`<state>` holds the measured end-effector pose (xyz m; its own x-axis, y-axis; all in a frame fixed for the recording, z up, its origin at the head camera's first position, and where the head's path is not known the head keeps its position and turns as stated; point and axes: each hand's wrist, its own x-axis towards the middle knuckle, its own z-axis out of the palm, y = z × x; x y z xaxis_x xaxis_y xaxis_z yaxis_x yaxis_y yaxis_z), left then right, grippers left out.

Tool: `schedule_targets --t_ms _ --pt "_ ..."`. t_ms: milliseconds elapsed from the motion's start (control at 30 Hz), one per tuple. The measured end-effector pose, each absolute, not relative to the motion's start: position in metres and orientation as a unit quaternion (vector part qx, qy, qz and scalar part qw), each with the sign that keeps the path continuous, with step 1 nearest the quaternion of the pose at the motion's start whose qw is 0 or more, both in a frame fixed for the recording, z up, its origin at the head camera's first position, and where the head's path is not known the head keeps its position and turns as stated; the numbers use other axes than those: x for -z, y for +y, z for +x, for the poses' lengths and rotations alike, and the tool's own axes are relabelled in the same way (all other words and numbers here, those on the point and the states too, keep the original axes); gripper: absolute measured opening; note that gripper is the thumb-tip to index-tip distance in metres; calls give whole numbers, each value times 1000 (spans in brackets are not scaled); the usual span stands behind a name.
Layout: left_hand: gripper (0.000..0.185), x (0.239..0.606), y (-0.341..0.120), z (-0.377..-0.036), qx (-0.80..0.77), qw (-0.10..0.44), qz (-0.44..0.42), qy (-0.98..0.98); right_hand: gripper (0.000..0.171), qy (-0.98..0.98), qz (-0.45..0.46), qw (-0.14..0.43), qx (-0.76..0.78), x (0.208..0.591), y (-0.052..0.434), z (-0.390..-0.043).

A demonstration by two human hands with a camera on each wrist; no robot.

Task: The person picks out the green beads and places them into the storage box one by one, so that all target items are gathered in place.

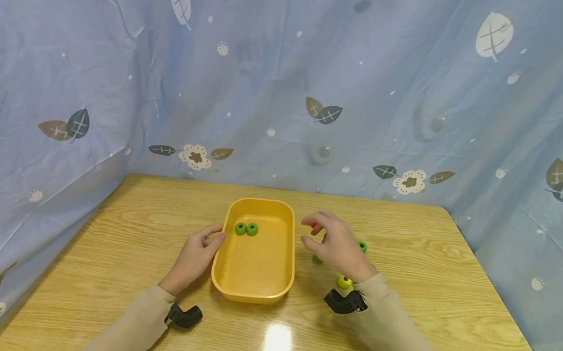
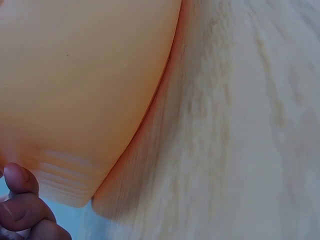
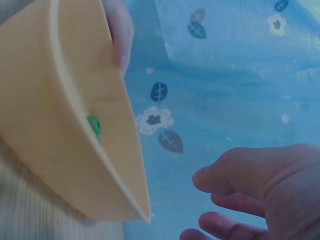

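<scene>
A yellow plastic bin (image 1: 251, 297) stands upright on the table with two green beads (image 1: 252, 229) inside, near its far left. My left hand (image 1: 197, 258) holds the bin's left side, thumb at the rim; its curled fingers (image 2: 25, 210) show by the outer wall in the left wrist view. To the right of the bin my right hand (image 1: 338, 246) hovers, thumb and fingers apart with nothing between them in the right wrist view. Something small and red (image 1: 314, 224) is partly hidden by its fingers. Beneath and around it lie a green bead (image 1: 317, 259), another green bead (image 1: 362, 246) and a yellow bead (image 1: 345, 282).
One more green piece (image 1: 372, 268) peeks out beside the right wrist. A wooden table (image 1: 156, 208) carries everything, with a blue patterned curtain (image 1: 272, 56) behind and at both sides. Black wrist mounts (image 1: 183, 316) sit on both sleeves.
</scene>
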<state>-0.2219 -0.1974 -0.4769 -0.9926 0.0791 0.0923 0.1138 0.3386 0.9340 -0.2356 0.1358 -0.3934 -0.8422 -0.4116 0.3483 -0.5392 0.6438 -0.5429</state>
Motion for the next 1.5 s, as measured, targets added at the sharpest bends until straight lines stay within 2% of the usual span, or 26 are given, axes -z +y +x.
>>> schedule_targets --t_ms 433,1133,1500 --pt "55 476 -199 -224 567 15 -60 -822 28 -909 241 89 -328 408 166 -234" --pt "53 477 -200 -223 578 14 -63 -813 32 -938 159 80 -299 436 251 -251" --pt "52 474 -197 -221 581 14 -63 -811 31 -942 142 85 -293 451 262 -260"
